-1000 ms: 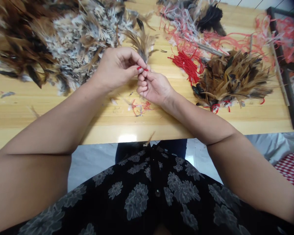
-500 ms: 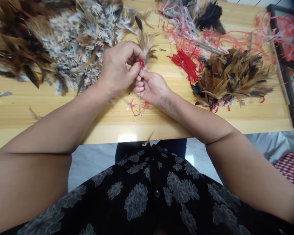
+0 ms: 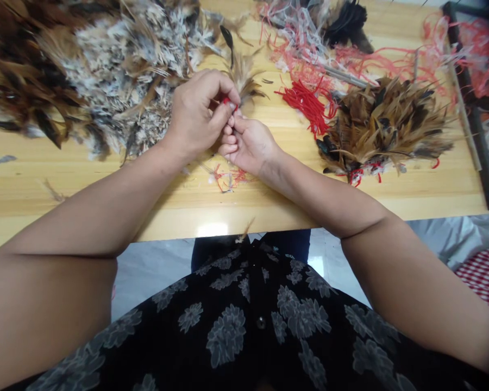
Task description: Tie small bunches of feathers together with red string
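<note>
My left hand [image 3: 198,111] is closed, its thumb and index finger pinching a short piece of red yarn [image 3: 227,101]. Palm up, my right hand [image 3: 252,144] meets it with curled fingers, the thumb and fingertips pressed together at the yarn's lower end. Most of the yarn is hidden by the fingers. Just beyond the fingertips a small bunch of tan feathers [image 3: 244,76] fans out, with one dark feather [image 3: 228,41] standing up; whether the fingers touch its base I cannot tell.
At the left lies a large heap of brown and grey feathers [image 3: 118,70]. To the right are cut red yarn pieces [image 3: 305,106] and a pile of tied brown feather bunches [image 3: 387,125]. Tangled pink and white strings [image 3: 293,32] spread behind. Scraps of thread [image 3: 228,176] lie near the table's front edge.
The red yarn loop has drawn down between my left thumb and index finger, and less of it shows. Both hands stay together in nearly the same place.
</note>
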Demonstrator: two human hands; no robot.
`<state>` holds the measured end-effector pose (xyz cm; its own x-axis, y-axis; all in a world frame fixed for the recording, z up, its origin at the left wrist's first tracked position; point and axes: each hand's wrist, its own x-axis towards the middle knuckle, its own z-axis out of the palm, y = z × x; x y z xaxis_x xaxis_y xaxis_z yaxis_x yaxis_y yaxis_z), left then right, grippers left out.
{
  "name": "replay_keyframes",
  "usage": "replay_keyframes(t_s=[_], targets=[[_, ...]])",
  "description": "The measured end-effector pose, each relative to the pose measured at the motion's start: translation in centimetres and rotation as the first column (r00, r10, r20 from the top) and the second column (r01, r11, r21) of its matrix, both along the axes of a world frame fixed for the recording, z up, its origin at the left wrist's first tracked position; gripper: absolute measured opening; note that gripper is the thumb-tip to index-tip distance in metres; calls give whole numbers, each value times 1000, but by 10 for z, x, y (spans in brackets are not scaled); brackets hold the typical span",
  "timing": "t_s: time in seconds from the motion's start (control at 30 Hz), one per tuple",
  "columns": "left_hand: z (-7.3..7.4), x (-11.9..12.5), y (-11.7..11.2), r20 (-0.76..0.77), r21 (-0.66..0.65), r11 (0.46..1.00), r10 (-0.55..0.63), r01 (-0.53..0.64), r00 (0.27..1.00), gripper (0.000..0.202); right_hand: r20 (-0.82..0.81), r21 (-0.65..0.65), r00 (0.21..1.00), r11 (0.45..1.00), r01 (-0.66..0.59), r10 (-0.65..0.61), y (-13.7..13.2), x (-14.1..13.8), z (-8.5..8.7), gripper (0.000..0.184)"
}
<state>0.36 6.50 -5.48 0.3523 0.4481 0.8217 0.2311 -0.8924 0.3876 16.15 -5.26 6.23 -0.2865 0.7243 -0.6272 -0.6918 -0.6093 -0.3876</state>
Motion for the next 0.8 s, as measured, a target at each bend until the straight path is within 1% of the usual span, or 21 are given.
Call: replay_keyframes(t_s=[0.13, 0.23, 0.3, 0.37, 0.43, 0.5, 0.57, 0.63, 0.7, 0.77, 0.8], targets=[[-6, -6, 9, -24, -45, 998, -53, 52, 998, 21, -12, -38, 1000, 999, -4, 4, 1, 1, 0, 60], [-12, -10, 11, -18, -158, 986, -47, 43, 999, 29, -41, -56, 999, 998, -2, 0, 2, 1, -1, 58], [-15, -11, 11, -4, -249, 968, -36, 34, 999, 27, -58, -55, 998, 998, 0, -3, 3, 0, -1, 58], [-19, -11, 12, 2, -308, 951, -30, 29, 1000, 26, -50, -56, 999, 998, -2, -1, 3, 0, -1, 58], [-24, -9, 15, 29, -360, 933, -13, 23, 999, 34, -29, -54, 999, 998, -17, 15, 3, 0, 0, 59], [-29, -5, 21, 84, -429, 903, 14, 24, 996, 40, 2, -44, 999, 998, -45, 45, 3, 0, 1, 60], [-34, -1, 28, 152, -501, 864, 40, 42, 988, 42, 59, -22, 994, 995, -93, 94, 3, 0, 2, 61], [-38, 1, 35, 235, -529, 846, 69, 68, 970, 45, 151, 26, 982, 993, -118, 113, 3, 0, 4, 59], [-41, -2, 41, 324, -511, 854, 82, 102, 942, 50, 287, 87, 953, 989, -121, 92, 4, 3, 4, 55], [-44, -8, 46, 382, -488, 863, 82, 126, 920, 54, 452, 170, 891, 977, -127, 37, 9, 9, 2, 52], [-47, -13, 48, 384, -490, 861, 73, 136, 921, 53, 522, 211, 852, 963, -166, 32, 13, 13, 0, 51]])
